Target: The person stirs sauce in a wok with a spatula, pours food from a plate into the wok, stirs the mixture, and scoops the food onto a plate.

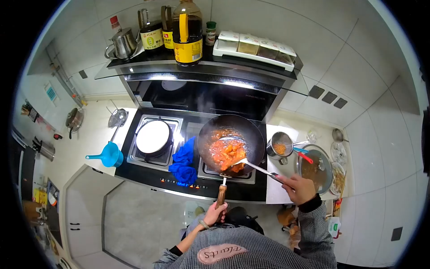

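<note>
My left hand (216, 214) is wrapped round the wooden handle (221, 195) of a dark wok (254, 134) on the right burner. In my right hand (299, 188) is a metal spatula (259, 169) with a dark grip. Its blade reaches into the near side of the wok, touching the food. Orange-red saucy food (225, 150) covers the wok's bottom, and faint steam rises above it. Just right of the wok stands a metal cup (273, 150) with some orange bits in it.
A white round lid or pan (153, 136) sits on the left burner, beside a crumpled blue cloth (183, 170). A blue plastic ladle (110, 155) lies left. A large metal basin (327, 177) stands right. Sauce bottles (188, 33) and a seasoning box (255, 48) line the shelf.
</note>
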Demonstrator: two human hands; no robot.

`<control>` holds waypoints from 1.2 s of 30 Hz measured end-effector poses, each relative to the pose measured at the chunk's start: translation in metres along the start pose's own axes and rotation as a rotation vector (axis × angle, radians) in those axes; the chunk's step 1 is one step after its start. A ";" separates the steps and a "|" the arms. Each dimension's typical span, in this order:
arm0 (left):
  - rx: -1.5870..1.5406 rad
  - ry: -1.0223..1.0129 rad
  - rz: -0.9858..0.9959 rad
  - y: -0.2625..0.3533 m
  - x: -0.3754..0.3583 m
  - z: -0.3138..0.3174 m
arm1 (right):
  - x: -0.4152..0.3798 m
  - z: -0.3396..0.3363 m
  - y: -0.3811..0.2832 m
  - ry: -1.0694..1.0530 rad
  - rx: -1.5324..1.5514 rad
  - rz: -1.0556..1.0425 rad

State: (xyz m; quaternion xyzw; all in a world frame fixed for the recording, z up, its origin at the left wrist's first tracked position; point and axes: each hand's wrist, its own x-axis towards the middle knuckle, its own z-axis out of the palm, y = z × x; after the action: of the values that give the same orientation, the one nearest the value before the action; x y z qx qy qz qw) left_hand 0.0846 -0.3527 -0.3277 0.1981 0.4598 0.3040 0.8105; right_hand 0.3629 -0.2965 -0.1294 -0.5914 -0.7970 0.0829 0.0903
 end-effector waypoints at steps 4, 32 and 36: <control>-0.008 -0.003 0.003 -0.001 0.001 -0.001 | 0.010 0.057 0.006 0.020 -0.029 -0.072; -0.010 -0.020 0.037 -0.002 -0.001 -0.001 | 0.083 0.160 0.081 -0.284 1.365 0.993; 0.010 -0.001 0.037 0.000 -0.004 0.001 | 0.074 0.179 0.074 -0.431 1.515 0.790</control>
State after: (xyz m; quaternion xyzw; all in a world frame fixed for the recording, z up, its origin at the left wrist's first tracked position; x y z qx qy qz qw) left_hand 0.0839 -0.3555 -0.3245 0.2107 0.4571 0.3167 0.8040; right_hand 0.3674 -0.2092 -0.3172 -0.5764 -0.2645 0.7242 0.2709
